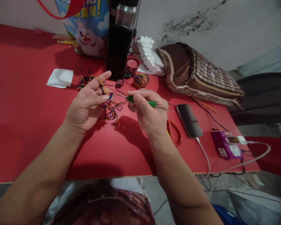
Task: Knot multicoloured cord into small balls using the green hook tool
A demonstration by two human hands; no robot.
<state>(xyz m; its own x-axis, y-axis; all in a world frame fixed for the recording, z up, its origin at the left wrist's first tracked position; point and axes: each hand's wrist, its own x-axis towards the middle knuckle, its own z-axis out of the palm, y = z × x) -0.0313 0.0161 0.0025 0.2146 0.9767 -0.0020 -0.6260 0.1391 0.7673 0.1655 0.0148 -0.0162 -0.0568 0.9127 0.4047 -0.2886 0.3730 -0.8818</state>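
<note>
My left hand (87, 103) pinches a small piece of crochet work (110, 96) in dark blue and pink between thumb and fingertips. An orange strand of yarn (103, 85) runs over its raised index finger. In my right hand (150, 111) is a green-handled crochet hook (144, 101), gripped like a pen, its thin metal shaft pointing left to the work. The tip meets the piece, but I cannot tell whether it is through a loop. Loose multicoloured cord (110, 115) lies tangled below the left hand. Behind it sits a multicoloured braided bundle (84, 82), partly covered by the fingers.
Balls of cord (141, 80) lie near a black upright phone (119, 51). Orange-handled scissors (175, 132), a charging smartphone (189, 120) and a purple power block (226, 145) are at the right. A folded white paper (60, 78) is at the left, a brown cushion (201, 73) by the wall.
</note>
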